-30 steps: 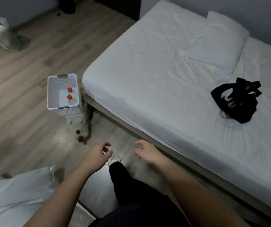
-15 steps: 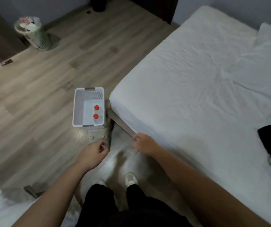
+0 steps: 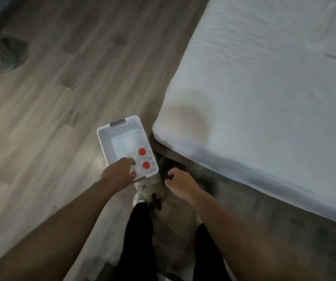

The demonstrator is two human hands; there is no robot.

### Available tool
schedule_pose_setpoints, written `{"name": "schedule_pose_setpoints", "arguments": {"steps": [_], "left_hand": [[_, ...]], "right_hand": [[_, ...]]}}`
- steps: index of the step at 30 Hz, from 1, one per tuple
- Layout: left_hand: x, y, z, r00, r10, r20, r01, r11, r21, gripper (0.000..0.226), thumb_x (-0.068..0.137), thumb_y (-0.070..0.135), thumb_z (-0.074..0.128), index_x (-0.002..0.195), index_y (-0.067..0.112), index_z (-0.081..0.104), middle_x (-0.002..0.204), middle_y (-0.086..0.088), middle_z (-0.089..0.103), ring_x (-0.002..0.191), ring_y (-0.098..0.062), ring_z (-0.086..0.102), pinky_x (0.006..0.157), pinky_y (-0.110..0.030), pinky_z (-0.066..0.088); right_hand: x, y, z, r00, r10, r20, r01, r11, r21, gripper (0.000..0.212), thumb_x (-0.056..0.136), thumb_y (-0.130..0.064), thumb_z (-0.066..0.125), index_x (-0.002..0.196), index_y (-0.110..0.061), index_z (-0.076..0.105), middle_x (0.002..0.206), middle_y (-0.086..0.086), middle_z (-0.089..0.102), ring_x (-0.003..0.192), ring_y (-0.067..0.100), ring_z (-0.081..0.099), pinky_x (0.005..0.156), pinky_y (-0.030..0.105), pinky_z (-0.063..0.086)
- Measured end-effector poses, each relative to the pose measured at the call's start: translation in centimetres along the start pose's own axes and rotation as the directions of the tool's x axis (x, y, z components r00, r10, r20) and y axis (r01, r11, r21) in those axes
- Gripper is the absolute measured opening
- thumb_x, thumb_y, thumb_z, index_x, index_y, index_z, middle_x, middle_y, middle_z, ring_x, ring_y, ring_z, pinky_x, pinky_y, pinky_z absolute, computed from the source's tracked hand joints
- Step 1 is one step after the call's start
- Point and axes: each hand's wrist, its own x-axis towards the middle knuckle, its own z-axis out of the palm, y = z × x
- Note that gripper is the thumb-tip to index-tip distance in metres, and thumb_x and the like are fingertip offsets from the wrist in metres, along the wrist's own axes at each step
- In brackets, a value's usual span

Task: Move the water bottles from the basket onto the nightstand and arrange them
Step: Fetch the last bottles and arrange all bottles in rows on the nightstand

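White plastic basket [image 3: 104,138] on the wood floor [image 3: 51,98], just beside the bed [image 3: 264,98] corner, holding two upright water bottles [image 3: 142,151] with red caps at its near end. Your left hand [image 3: 120,173] reaches over the basket's near rim, fingers loosely spread, gripping nothing; your right hand [image 3: 180,179] hangs beside the basket, loosely curled and empty. Risk: dim light and clear bottle walls may mislead your grasp, tipping one bottle against the other.
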Motion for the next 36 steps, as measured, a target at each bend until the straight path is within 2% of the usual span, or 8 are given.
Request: {"name": "schedule_pose_setpoints", "arguments": {"steps": [7, 14, 17, 19, 23, 28, 32, 36], "left_hand": [[12.7, -3.3, 2.3, 0.971, 0.218, 0.096, -0.234, 0.947, 0.222, 0.051, 0.09, 0.032, 0.057, 0.137, 0.024, 0.037, 0.131, -0.003, 0.049, 0.105, -0.021, 0.06, 0.087, -0.035, 0.053], [20.0, -4.7, 6.2, 0.86, 0.383, 0.338, -0.51, 0.689, 0.516, 0.057, 0.093, 0.035, 0.051, 0.143, 0.026, 0.026, 0.128, -0.007, 0.054, 0.106, -0.023, 0.059, 0.089, -0.035, 0.048], [21.6, -4.9, 7.0, 0.834, 0.398, 0.383, -0.551, 0.638, 0.538, 0.058, 0.093, 0.041, 0.048, 0.145, 0.026, 0.025, 0.121, -0.006, 0.06, 0.103, -0.022, 0.062, 0.089, -0.035, 0.05], [22.0, -4.5, 7.1, 0.829, 0.396, 0.395, -0.556, 0.66, 0.505, 0.059, 0.093, 0.044, 0.048, 0.145, 0.026, 0.027, 0.125, -0.005, 0.059, 0.108, -0.021, 0.06, 0.092, -0.034, 0.048], [21.3, -4.2, 5.4, 0.85, 0.387, 0.356, -0.516, 0.745, 0.422, 0.055, 0.092, 0.044, 0.05, 0.142, 0.03, 0.034, 0.125, -0.001, 0.061, 0.11, -0.018, 0.059, 0.092, -0.032, 0.048], [16.8, -4.1, 1.2, 0.888, 0.385, 0.251, -0.452, 0.831, 0.324, 0.054, 0.089, 0.048, 0.053, 0.139, 0.035, 0.039, 0.119, 0.003, 0.065, 0.105, -0.013, 0.062, 0.087, -0.029, 0.049], [11.6, -1.5, -2.3, 0.911, 0.387, 0.145, -0.413, 0.871, 0.267, 0.043, 0.086, 0.045, 0.059, 0.128, 0.035, 0.052, 0.11, 0.006, 0.069, 0.093, -0.009, 0.064, 0.078, -0.024, 0.049], [4.9, 3.6, -5.0, 0.918, 0.394, 0.036, -0.394, 0.902, 0.176, 0.024, 0.085, 0.042, 0.061, 0.108, 0.034, 0.062, 0.094, 0.006, 0.071, 0.077, -0.01, 0.061, 0.073, -0.027, 0.051]], "right_hand": [[10.8, -3.7, 7.2, 0.986, 0.148, -0.08, -0.138, 0.983, 0.12, 0.03, 0.095, -0.038, 0.048, 0.119, -0.02, 0.049, 0.109, 0.001, 0.063, 0.097, 0.019, 0.063, 0.08, 0.028, 0.049], [19.2, -3.7, 11.7, 0.952, 0.28, -0.12, -0.26, 0.952, 0.162, 0.024, 0.098, -0.029, 0.045, 0.119, -0.018, 0.049, 0.102, 0.004, 0.065, 0.088, 0.018, 0.064, 0.083, 0.033, 0.054], [21.6, -3.4, 13.1, 0.915, 0.398, -0.071, -0.381, 0.908, 0.175, 0.012, 0.093, -0.039, 0.053, 0.097, -0.028, 0.052, 0.093, 0.0, 0.064, 0.083, 0.017, 0.063, 0.083, 0.037, 0.054], [22.3, -3.1, 13.4, 0.9, 0.43, -0.068, -0.414, 0.894, 0.173, 0.012, 0.09, -0.04, 0.055, 0.09, -0.029, 0.051, 0.087, -0.001, 0.063, 0.079, 0.019, 0.062, 0.081, 0.037, 0.053], [20.6, -3.4, 12.6, 0.936, 0.318, -0.151, -0.3, 0.945, 0.132, 0.019, 0.097, -0.031, 0.046, 0.106, -0.017, 0.057, 0.095, 0.004, 0.066, 0.087, 0.021, 0.065, 0.086, 0.036, 0.052], [14.7, -4.5, 8.3, 0.952, 0.205, -0.229, -0.174, 0.974, 0.149, 0.021, 0.095, -0.036, 0.046, 0.105, -0.02, 0.057, 0.092, 0.001, 0.067, 0.077, 0.015, 0.062, 0.075, 0.028, 0.051], [7.9, -4.6, 4.8, 0.943, 0.178, -0.281, -0.123, 0.972, 0.202, 0.021, 0.094, -0.039, 0.047, 0.103, -0.023, 0.058, 0.089, -0.001, 0.067, 0.069, 0.012, 0.057, 0.067, 0.025, 0.047], [0.2, -3.0, 1.7, 0.91, 0.161, -0.382, -0.089, 0.976, 0.198, 0.029, 0.088, -0.046, 0.045, 0.106, -0.026, 0.058, 0.092, 0.0, 0.069, 0.081, 0.022, 0.066, 0.076, 0.034, 0.054]]}}
